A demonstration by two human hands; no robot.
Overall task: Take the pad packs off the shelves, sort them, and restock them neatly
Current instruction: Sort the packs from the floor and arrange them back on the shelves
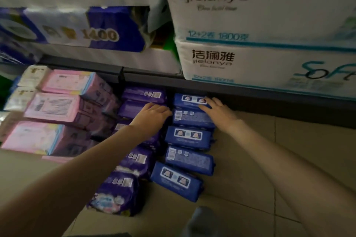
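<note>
The left hand (152, 114) lies flat, fingers nearly straight, its grip released, pressing the side of the rear purple packs (143, 95); the right hand (214, 108) rests with relaxed fingers on the rearmost blue pack (189, 100), grasping nothing, seemingly nudging it under the shelf edge (192, 84); both forearms reach forward and down, converging. The blue packs (188, 137) run in one file on the floor (279, 156), purple beside them, pink packs (52, 106) stacked further left, probably grouped by colour for tidy restocking; tissue bales (260, 25) sit on the shelf above.
</note>
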